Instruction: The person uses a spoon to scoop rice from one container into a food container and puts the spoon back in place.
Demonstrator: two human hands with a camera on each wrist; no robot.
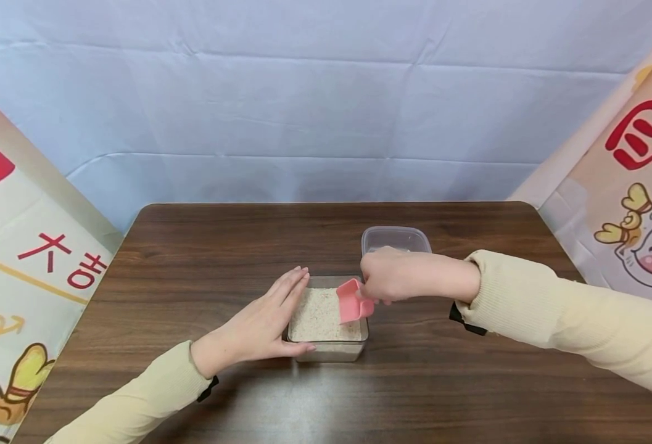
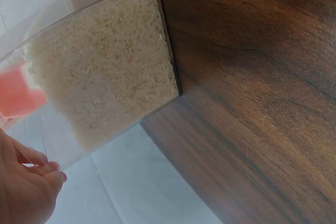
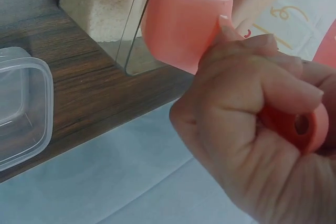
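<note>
A clear rectangular container (image 1: 328, 351) filled with rice (image 1: 320, 311) stands near the middle of the table. My left hand (image 1: 264, 320) holds its left side, thumb along the front wall and fingers stretched to the back corner. In the left wrist view, the fingertips (image 2: 52, 169) are bent at the container's edge. My right hand (image 1: 383, 274) grips the handle of a pink scoop (image 1: 350, 305), fingers wrapped round it. The scoop (image 3: 184, 22) is tilted over the container's right side. Whether rice lies in the scoop is hidden.
A clear plastic tub (image 1: 395, 234) stands behind the right hand, partly covered by it. The brown wooden table (image 1: 220, 246) ends at a pale cloth backdrop (image 1: 303, 123). Printed cloths (image 1: 42, 246) hang at both sides.
</note>
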